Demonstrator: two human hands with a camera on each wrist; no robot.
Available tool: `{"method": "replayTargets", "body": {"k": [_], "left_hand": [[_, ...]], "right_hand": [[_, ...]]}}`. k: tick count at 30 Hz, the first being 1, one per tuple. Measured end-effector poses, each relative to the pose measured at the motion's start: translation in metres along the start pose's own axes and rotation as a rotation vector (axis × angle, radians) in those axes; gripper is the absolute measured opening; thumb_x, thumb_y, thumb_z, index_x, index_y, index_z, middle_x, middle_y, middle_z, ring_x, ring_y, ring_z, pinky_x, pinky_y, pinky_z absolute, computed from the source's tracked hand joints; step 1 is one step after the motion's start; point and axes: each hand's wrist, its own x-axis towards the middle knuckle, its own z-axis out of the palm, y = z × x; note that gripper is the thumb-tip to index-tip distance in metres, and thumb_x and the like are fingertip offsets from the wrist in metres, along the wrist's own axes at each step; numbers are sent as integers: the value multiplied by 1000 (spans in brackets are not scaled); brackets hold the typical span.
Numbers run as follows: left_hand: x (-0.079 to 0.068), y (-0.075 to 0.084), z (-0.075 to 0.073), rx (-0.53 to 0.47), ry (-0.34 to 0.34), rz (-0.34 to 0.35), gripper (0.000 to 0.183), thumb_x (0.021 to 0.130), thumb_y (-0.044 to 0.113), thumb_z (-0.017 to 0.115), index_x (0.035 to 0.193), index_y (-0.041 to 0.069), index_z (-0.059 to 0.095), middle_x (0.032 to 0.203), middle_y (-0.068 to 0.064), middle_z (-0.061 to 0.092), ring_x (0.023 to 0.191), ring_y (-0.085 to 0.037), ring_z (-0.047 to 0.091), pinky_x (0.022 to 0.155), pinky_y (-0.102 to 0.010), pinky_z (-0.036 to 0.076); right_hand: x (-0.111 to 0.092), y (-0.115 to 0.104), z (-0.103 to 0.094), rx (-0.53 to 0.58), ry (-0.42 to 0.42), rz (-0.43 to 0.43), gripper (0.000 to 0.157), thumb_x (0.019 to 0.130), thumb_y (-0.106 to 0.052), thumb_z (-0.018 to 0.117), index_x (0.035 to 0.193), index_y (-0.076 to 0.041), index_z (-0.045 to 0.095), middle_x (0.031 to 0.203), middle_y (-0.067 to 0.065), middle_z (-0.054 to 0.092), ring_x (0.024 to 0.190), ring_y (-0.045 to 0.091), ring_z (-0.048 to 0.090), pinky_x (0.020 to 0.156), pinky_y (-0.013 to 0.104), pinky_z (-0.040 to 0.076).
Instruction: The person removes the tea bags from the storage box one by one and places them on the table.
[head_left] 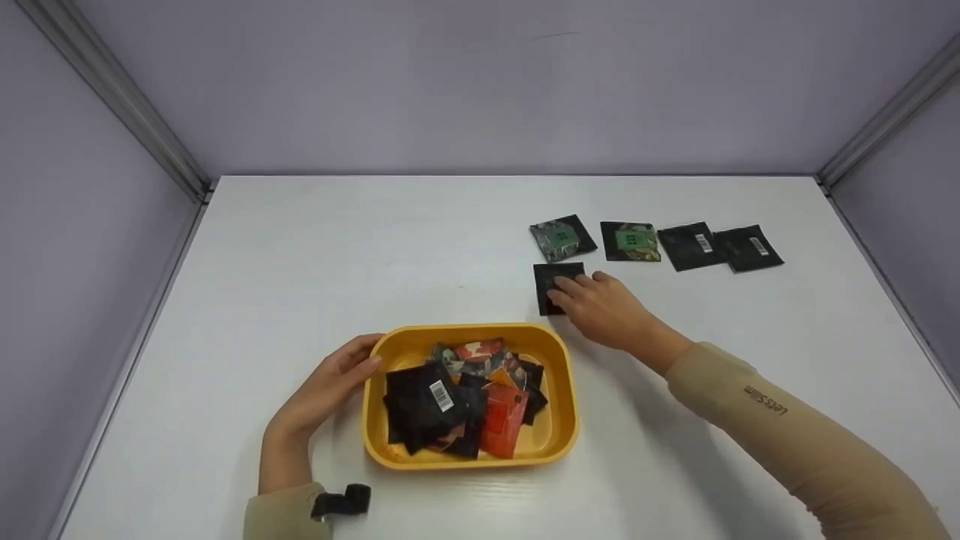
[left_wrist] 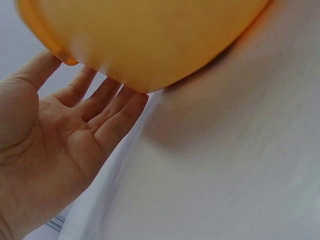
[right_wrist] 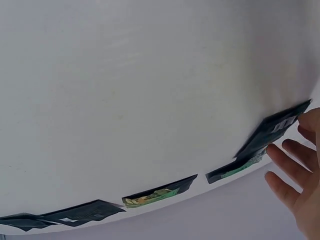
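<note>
At the left rim of a yellow plastic bin (head_left: 469, 463), my left hand (head_left: 326, 386) holds on, thumb at the rim and fingers against the outer wall. Several flat sachets lie heaped inside, among them a black sachet (head_left: 416, 397) with a white barcode label and a red sachet (head_left: 501, 420). Beyond the bin's right corner, my right hand (head_left: 604, 309) is over a black sachet (head_left: 547, 289) on the table, its fingers extended and loosely spread. The right wrist view has the thumb at the edge of that black sachet (right_wrist: 275, 125); the fingers do not close round it.
Farther back on the white table (head_left: 337, 247) lie a green-labelled sachet (head_left: 562, 238), a second green-labelled sachet (head_left: 630, 241) and two black barcode sachets (head_left: 690, 246), the latter overlapping at their edges. Pale walls (head_left: 480, 90) enclose the table's back and sides.
</note>
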Motion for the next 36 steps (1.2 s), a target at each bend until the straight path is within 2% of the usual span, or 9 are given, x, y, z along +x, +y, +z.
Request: {"method": "replayTargets", "body": {"k": [4,8,14,17,20,28,36], "left_hand": [[0,0,0,2,6,-4,44,100,31,60,140,13,52,141,-5,54,129,-22,50,112,-44,37],[0,-1,0,7,5,1,44,101,31,60,140,13,52,140,-5,55,128,-23,51,112,-45,37],[0,-1,1,12,2,-2,45,100,32,60,140,13,52,140,-5,54,128,-23,50,112,-46,36],[0,-1,2,6,-6,1,45,101,31,59,140,12,51,140,-6,54,128,-23,50,112,-45,37],[0,-1,1,-4,-19,15,44,102,28,58,141,10,50,140,-8,54,128,-25,51,111,-43,38],[0,0,-2,-4,-33,45,43,103,25,55,141,6,48,140,-12,53,128,-27,51,110,-40,40],[0,0,-2,-8,-47,58,43,103,26,55,142,8,48,139,-11,54,126,-26,51,106,-35,44]], "right_hand": [[4,5,-9,-9,54,-17,34,93,-12,68,126,-5,64,126,15,64,103,31,65,87,45,56],[11,6,-23,-29,73,-46,34,94,-12,68,126,-5,63,126,15,64,104,31,65,90,45,55],[18,4,-44,-57,117,-87,39,90,-16,74,126,-6,63,122,14,66,102,30,66,90,44,55],[21,1,-53,-62,150,-113,35,91,-15,72,124,-7,65,119,12,67,100,28,67,90,42,55],[23,-4,-62,-82,177,-147,30,92,-13,70,121,-7,66,115,11,69,97,26,67,89,40,55],[33,-21,-82,-103,192,-231,33,90,-18,73,121,-9,66,114,10,70,96,26,65,86,37,55],[48,-48,-98,-133,213,-338,25,94,-21,68,117,-10,67,111,8,69,97,24,64,87,37,56]]}}
